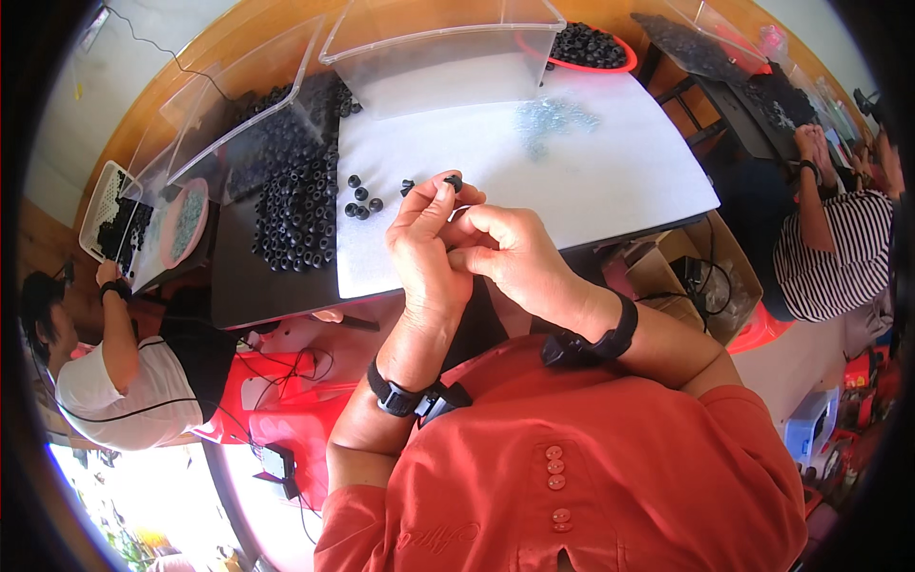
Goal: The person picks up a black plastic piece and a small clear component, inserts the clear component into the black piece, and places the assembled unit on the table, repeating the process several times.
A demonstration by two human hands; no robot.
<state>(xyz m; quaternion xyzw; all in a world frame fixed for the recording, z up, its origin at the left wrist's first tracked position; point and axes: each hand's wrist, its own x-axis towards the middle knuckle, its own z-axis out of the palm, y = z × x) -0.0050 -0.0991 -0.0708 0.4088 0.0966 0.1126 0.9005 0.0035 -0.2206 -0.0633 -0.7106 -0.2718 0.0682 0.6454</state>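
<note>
Over the front of a white sheet, my left hand pinches a small black round part between thumb and fingertips. My right hand is closed beside it, thumb and index finger pressed together against the left palm. Whatever those right fingertips hold, if anything, is hidden. Several loose black round parts lie on the sheet to the left of my hands. Farther left, many similar hollow black parts are crowded together on the dark tabletop. Small clear pieces are scattered toward the back of the sheet.
A clear plastic bin stands at the back, another at the left. A red bowl of black parts sits behind. A cardboard box with cables is below right. Co-workers sit at left and right.
</note>
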